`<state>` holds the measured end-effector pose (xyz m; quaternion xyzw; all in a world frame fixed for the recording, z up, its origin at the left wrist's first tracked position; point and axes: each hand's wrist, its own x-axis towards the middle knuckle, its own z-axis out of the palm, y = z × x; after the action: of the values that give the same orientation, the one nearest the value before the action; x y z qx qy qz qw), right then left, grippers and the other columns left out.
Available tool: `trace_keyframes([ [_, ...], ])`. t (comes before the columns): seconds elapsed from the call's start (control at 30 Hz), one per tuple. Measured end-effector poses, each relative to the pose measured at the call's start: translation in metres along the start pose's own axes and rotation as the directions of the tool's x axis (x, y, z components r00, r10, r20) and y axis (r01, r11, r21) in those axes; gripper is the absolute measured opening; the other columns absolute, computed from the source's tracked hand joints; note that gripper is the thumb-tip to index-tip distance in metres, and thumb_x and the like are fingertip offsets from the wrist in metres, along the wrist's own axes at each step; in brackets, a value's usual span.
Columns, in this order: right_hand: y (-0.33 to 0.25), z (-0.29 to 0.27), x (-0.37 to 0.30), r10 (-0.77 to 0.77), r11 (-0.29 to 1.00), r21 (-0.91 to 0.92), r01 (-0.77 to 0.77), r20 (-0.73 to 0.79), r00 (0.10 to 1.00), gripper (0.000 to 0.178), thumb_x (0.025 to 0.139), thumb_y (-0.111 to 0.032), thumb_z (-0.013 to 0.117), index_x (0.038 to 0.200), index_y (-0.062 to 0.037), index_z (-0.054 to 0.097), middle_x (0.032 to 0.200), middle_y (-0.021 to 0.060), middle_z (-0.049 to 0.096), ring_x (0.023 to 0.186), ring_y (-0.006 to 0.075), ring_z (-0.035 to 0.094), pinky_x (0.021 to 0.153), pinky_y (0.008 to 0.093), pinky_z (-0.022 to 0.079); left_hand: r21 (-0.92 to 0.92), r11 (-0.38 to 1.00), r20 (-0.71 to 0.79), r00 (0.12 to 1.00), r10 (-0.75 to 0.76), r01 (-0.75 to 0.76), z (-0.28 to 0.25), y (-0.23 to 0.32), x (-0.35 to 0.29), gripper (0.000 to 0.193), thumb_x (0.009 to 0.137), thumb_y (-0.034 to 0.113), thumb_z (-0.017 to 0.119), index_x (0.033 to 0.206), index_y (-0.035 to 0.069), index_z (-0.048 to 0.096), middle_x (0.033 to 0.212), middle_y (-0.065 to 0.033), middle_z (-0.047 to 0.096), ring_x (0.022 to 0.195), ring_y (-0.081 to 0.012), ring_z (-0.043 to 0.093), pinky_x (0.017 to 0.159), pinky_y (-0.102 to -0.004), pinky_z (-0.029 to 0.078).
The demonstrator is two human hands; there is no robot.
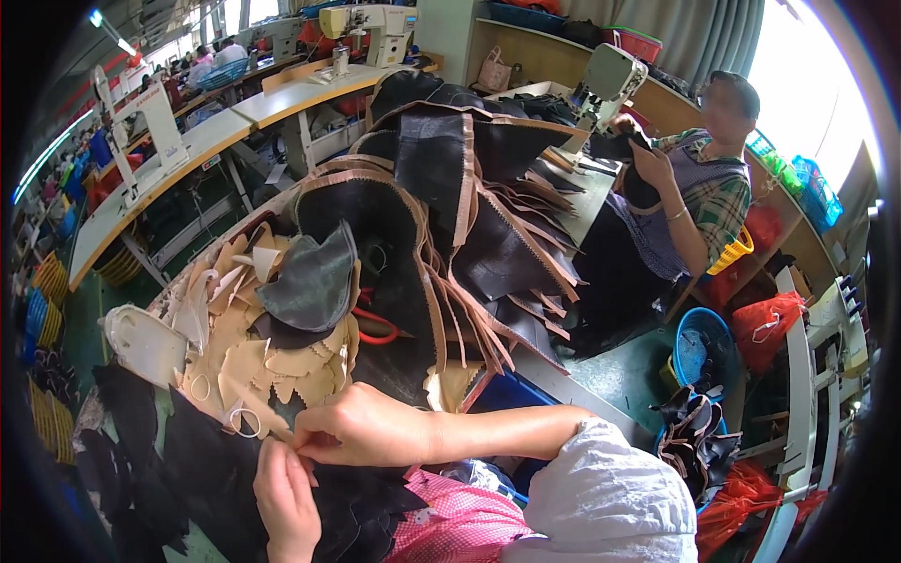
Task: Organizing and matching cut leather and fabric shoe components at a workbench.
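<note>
My right hand (361, 427) reaches in from the right, its fingers curled into a pinch. Just below it, my left hand (286, 502) has its fingers pressed together, the tips almost meeting the right ones. What they hold between them is too small and covered to make out. Beside the fingertips lie a white loop (245, 434) and a heap of tan cut pieces (246, 361). On that heap rests a dark green-black leather piece (308, 280). Red-handled scissors (383, 328) lie partly under the stack of black leather panels (361, 235) with pale zigzag edges.
Black fabric pieces (188, 460) cover the near left, beside a white plastic holder (145, 342). At the right a co-worker (699, 178) handles black leather at a sewing machine (612, 80). Blue basket (704, 347) and red bags (765, 324) stand right. More machines (385, 33) line the far benches.
</note>
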<state>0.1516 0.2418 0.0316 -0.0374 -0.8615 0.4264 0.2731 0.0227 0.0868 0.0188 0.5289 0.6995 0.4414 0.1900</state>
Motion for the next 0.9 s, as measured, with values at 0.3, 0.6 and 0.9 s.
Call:
trace_keyframes([
  [0.3,-0.01,-0.006,-0.018,0.27,0.895,0.327,-0.302,0.14,0.953,0.011,0.081,-0.009,0.074,0.088,-0.0031,0.068,0.078,0.0031,0.067,0.068,0.0091,0.059,0.065,0.0259,0.05,-0.433,0.899,0.129,0.992,-0.005,0.061,0.003,0.001,0.006,0.025,0.091,0.016,0.071,0.078,0.001,0.057,0.079,-0.0053,0.052,0.069,-0.0138,0.052,0.062,-0.029,0.04],
  [0.6,0.019,-0.044,-0.027,0.711,0.36,0.387,-0.849,0.475,0.518,0.008,0.084,-0.016,0.048,0.084,-0.0077,0.048,0.053,-0.0014,0.04,0.049,0.0088,0.036,0.053,0.0287,0.038,-0.631,0.341,0.689,0.706,-0.167,0.697,-0.065,-0.045,-0.04,0.03,0.072,-0.001,0.044,0.102,0.003,0.047,0.118,-0.0195,0.065,0.118,-0.0237,0.06,0.103,-0.0322,0.039],
  [0.9,-0.001,0.017,-0.03,0.566,0.693,0.35,-0.63,0.278,0.776,0.016,0.093,-0.012,0.071,0.094,-0.0012,0.059,0.079,0.0044,0.068,0.062,0.0059,0.064,0.052,0.0193,0.047,-0.817,0.09,0.558,0.82,-0.124,0.569,-0.065,-0.049,-0.06,0.066,0.1,0.052,0.035,0.143,0.001,0.039,0.143,-0.0221,0.05,0.113,-0.0517,0.061,0.071,-0.049,0.062],
])
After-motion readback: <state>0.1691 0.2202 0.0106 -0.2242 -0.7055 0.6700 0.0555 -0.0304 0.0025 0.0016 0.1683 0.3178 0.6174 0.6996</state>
